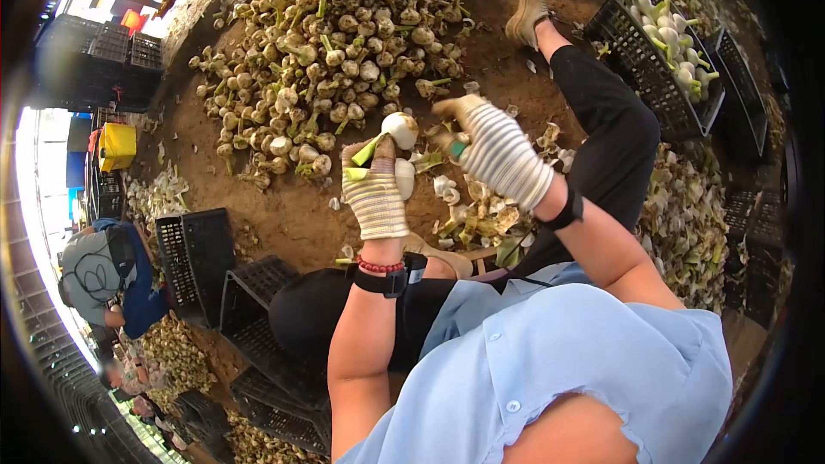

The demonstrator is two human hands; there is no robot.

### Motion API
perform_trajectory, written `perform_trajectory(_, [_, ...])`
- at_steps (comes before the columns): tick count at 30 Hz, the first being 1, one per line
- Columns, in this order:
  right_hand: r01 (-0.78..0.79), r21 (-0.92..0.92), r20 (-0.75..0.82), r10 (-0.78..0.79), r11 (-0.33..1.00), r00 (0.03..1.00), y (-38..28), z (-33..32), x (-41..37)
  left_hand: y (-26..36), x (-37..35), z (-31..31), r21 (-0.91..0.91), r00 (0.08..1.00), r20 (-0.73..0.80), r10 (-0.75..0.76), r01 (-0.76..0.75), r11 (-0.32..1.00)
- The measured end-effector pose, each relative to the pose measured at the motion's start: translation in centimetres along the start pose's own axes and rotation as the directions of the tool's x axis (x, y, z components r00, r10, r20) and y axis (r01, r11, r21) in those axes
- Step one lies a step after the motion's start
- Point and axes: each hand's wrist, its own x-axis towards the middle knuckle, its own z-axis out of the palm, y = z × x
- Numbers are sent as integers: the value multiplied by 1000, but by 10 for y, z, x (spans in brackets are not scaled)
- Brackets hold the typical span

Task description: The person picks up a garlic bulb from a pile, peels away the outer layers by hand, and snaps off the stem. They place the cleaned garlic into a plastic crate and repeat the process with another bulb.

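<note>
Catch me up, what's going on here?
A seated person in striped gloves is handling garlic. The left hand grips a pale garlic bulb with its cut green stem, and a second white bulb shows just below it. The right hand is raised beside them, apart from the bulbs, with something green at its thumb that I can't identify. A large heap of garlic lies ahead on the dirt, and a black crate at right holds white bulbs.

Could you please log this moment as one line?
Left hand: holding white garlic bulb, green stalks showing | Right hand: beside bulb, apart; grip unclear | Garlic pile: on ground ahead | Crate: holding white bulbs
</note>
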Motion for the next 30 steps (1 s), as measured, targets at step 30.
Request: perform_trajectory(30, [-317,772,572,384,-551,725,56,-10,3,14,22,38,-362,924,375,73,73,929])
